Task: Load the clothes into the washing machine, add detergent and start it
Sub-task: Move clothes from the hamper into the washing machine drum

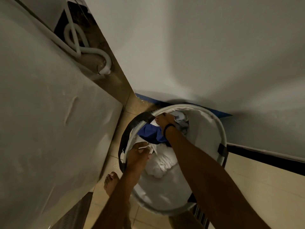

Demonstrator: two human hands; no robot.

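Note:
A round white laundry hamper (pixel 212 128) with black strap handles stands on the floor below me, against the wall. Inside lie white clothes (pixel 162 164), a blue garment (pixel 151 132) and a pale grey-blue garment (pixel 181 119). My left hand (pixel 137 157) grips the hamper's near-left rim, with its fingers curled over the edge. My right hand (pixel 163 120) reaches deep into the hamper at its far side and holds clothing there; a black band sits on that wrist. The white washing machine (pixel 41 113) fills the left of the view, with its top hidden from sight.
A white wall (pixel 198 47) rises behind the hamper, with a blue strip (pixel 148 99) at its base. Grey hoses (pixel 85 50) coil in the gap behind the machine. My bare foot (pixel 110 182) stands on the tiled floor between machine and hamper. A dark-edged panel (pixel 264 156) runs right.

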